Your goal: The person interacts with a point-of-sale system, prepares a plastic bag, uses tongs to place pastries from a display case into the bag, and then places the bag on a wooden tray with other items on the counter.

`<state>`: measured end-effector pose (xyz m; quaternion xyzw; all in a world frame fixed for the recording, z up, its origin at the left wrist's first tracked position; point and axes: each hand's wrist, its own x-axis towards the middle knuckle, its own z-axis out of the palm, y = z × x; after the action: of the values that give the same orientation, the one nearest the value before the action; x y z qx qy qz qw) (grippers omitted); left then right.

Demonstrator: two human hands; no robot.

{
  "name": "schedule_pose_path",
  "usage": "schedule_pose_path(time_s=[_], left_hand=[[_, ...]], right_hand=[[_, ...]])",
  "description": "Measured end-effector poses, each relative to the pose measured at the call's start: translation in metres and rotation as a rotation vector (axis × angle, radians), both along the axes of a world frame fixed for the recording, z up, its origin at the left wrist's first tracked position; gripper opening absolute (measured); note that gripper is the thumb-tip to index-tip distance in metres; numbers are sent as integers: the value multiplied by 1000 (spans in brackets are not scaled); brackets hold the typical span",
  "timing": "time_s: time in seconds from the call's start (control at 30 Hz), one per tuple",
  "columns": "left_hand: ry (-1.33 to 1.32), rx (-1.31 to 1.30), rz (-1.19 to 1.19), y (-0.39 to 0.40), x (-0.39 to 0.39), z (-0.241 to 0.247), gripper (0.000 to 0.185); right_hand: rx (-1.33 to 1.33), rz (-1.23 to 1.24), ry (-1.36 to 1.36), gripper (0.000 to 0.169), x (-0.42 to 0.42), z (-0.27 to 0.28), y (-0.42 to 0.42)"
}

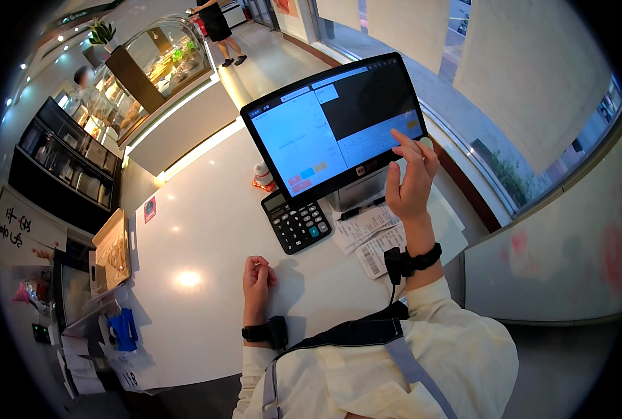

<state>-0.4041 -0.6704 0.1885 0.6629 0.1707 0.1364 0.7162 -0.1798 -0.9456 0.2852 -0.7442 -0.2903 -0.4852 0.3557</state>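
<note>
My right hand (413,175) is raised at the lower right of a touchscreen till (337,125), its index finger over the on-screen keypad; whether it touches the glass I cannot tell. Nothing is in that hand. My left hand (258,278) rests near the white counter (201,251), fingers curled in, with nothing visible in it. Between the hands and the screen lies a black desk calculator (298,222). Beside it are printed paper receipts (376,241) and a black pen (361,208), below the till's metal stand (361,191).
A small white bottle (262,174) stands left of the till. At the counter's left edge are a wooden tray (113,251) and a blue object (125,330). Beyond are a glass display case (167,52), one person behind it (93,97) and another standing (219,26).
</note>
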Motion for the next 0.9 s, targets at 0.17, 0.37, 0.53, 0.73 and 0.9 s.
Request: schedule_pose_path(time_s=[0.17, 0.37, 0.53, 0.73, 0.9], left_hand=[[1, 13, -8, -1, 1, 1, 3], [-4, 13, -2, 0, -2, 2, 4], [0, 24, -12, -2, 0, 5, 4], [11, 1, -3, -1, -1, 2, 4], [18, 7, 24, -3, -1, 3, 4]], right_hand=[[-50, 96, -58, 20, 1, 28, 8], [-112, 179, -104, 24, 2, 67, 37], [-146, 129, -75, 23, 10, 75, 56], [-133, 125, -43, 20, 7, 64, 58], [-61, 153, -91, 17, 5, 53, 52]])
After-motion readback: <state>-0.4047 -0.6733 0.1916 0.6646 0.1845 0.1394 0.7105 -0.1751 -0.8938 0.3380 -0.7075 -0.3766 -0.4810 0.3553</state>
